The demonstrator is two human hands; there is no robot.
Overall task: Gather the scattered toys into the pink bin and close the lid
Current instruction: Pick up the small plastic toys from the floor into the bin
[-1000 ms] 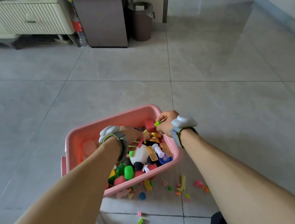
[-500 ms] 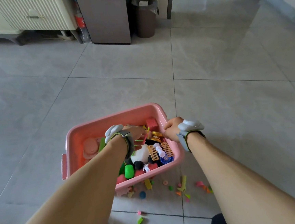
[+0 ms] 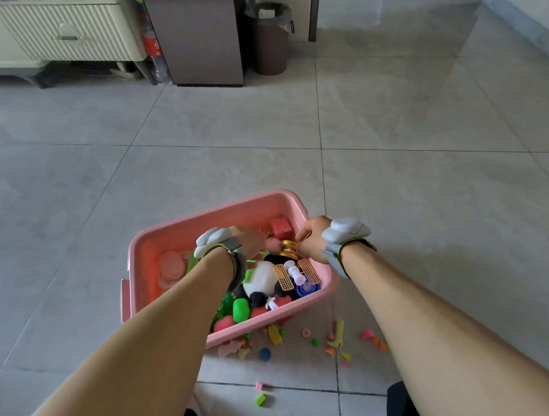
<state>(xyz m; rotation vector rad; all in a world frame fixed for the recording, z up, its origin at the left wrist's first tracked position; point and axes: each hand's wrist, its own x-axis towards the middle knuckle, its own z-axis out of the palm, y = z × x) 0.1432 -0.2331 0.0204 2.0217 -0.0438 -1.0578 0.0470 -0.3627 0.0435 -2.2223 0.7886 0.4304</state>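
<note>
Head camera caught both of your hands low over the open pink bin (image 3: 201,225) on the tiled floor (image 3: 392,131). Your right hand (image 3: 312,237) hung at the bin's right rim, fingers curled inward; whether they pinched something small could not be told, though the pose suited letting a piece go inside the wall rather than beyond it. Your left hand (image 3: 248,243) reached into the middle of the bin, fingers bent down among the toys; what it held, if anything, was hidden by the wrist and its grey band (image 3: 213,241).

Beneath the hands the bin was already crowded: a black-and-white panda plush (image 3: 263,280) lay at the centre, a gold spinning toy (image 3: 288,251) just beside your right fingers, a pink block (image 3: 280,226) against the far corner, a green capsule (image 3: 240,310) near the front wall. The load sat heaped toward the right and front, probably because that was the side within your reach.

Outside, the job looked unfinished. Small scattered pieces (image 3: 337,335) lay on the floor just in front of the bin, with a green bit (image 3: 260,399) nearer your knees. No lid was in view. A brown waste bin (image 3: 270,39) and a pale cabinet (image 3: 62,34) stood well apart at the far wall.
</note>
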